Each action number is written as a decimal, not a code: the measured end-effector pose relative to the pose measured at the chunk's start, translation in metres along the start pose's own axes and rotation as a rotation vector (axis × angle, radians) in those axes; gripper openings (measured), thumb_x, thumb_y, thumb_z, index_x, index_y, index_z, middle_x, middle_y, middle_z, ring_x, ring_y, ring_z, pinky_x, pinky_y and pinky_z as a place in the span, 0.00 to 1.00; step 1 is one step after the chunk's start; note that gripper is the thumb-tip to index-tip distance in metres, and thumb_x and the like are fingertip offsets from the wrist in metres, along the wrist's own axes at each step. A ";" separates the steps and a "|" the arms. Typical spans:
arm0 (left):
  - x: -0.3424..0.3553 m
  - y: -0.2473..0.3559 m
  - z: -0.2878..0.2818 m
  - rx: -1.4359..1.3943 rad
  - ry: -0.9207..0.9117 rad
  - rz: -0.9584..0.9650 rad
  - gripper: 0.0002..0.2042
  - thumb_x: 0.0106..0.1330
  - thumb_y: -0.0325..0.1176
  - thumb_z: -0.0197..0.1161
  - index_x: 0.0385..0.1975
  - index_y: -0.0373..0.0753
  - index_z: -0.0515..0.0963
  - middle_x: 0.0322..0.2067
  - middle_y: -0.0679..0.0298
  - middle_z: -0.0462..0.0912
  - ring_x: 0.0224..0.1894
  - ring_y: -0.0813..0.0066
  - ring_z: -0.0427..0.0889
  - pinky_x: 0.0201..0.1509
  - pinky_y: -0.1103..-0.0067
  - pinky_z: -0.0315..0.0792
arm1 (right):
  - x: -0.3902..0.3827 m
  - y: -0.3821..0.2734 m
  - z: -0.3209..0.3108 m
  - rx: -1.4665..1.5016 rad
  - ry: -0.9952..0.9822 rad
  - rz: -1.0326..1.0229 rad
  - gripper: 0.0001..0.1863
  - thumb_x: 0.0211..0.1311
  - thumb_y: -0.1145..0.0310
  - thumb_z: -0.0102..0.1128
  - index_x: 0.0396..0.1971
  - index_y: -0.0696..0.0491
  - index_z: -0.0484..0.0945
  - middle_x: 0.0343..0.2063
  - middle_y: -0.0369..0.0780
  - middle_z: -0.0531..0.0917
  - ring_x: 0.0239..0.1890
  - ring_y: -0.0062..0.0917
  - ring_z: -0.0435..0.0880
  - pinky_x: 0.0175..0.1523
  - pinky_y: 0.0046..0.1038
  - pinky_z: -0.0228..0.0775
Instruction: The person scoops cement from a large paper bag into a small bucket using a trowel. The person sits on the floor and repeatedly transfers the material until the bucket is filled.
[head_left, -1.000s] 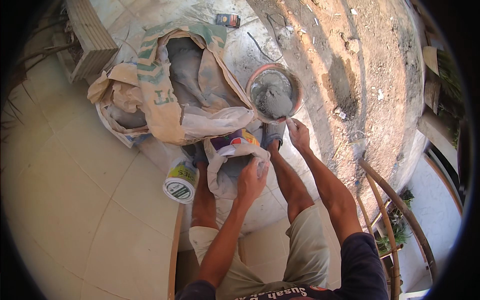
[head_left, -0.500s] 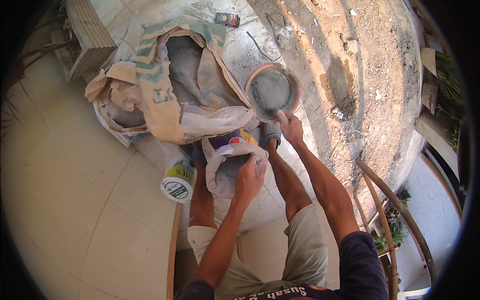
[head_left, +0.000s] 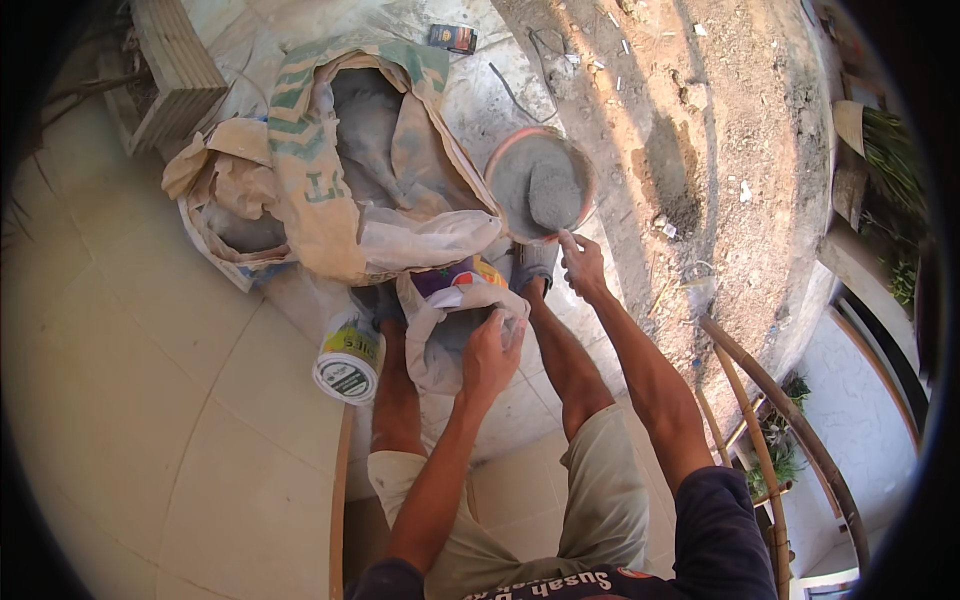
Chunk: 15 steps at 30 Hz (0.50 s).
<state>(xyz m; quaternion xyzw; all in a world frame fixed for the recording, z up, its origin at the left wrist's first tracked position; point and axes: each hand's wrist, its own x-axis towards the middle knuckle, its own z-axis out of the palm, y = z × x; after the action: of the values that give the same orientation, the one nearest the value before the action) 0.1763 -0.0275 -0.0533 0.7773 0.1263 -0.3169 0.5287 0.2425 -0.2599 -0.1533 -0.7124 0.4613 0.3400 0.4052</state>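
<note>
A reddish-rimmed round basin (head_left: pixel 505 165) with grey powder stands on the pale slab ahead of my feet. Inside it rests an oval, speckled grey thing that looks like a small strainer (head_left: pixel 555 196), turned partly on edge. My right hand (head_left: pixel 583 265) is closed at the near rim, pinching a short reddish end that seems to be its handle. Between my shins sits a whitish sack (head_left: pixel 432 350), its mouth rolled down and grey powder within. My left hand (head_left: pixel 488 355) is closed on the sack's right edge; its fingertips are partly hidden inside.
A large torn paper bag (head_left: pixel 315 190) of grey powder lies ahead, beside a smaller opened bag (head_left: pixel 235 215). A white-and-green tub (head_left: pixel 348 365) lies near my left foot. A small dark box (head_left: pixel 452 39) is at the far edge. Bamboo rails (head_left: pixel 790 410) curve at right.
The strainer-like thing has tilted from a full round to a narrow oval and shifted right in the basin. My right hand has turned slightly; my left stays on the sack.
</note>
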 end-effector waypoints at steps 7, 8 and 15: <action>0.000 -0.005 0.001 -0.017 0.010 0.013 0.12 0.76 0.37 0.64 0.45 0.33 0.81 0.38 0.46 0.88 0.41 0.43 0.88 0.46 0.63 0.79 | -0.007 0.013 0.003 0.212 -0.261 0.018 0.27 0.80 0.40 0.52 0.45 0.53 0.77 0.20 0.33 0.74 0.12 0.16 0.68 0.15 0.23 0.60; -0.001 -0.005 0.001 -0.023 0.006 0.010 0.12 0.76 0.37 0.64 0.45 0.33 0.81 0.38 0.46 0.88 0.41 0.43 0.88 0.46 0.63 0.79 | -0.010 0.011 0.001 0.235 -0.348 0.030 0.27 0.80 0.40 0.51 0.46 0.52 0.77 0.21 0.32 0.74 0.12 0.16 0.68 0.15 0.23 0.61; 0.000 -0.001 0.002 -0.038 -0.028 0.001 0.14 0.75 0.38 0.66 0.43 0.30 0.79 0.38 0.41 0.87 0.43 0.37 0.85 0.46 0.57 0.79 | 0.005 0.001 0.004 0.643 -0.548 0.295 0.23 0.82 0.40 0.47 0.50 0.46 0.72 0.21 0.29 0.71 0.14 0.14 0.65 0.17 0.20 0.63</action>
<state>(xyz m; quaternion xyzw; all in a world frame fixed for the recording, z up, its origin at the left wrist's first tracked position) 0.1752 -0.0287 -0.0544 0.7627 0.1246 -0.3250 0.5452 0.2425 -0.2588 -0.1591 -0.3601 0.5159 0.4098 0.6605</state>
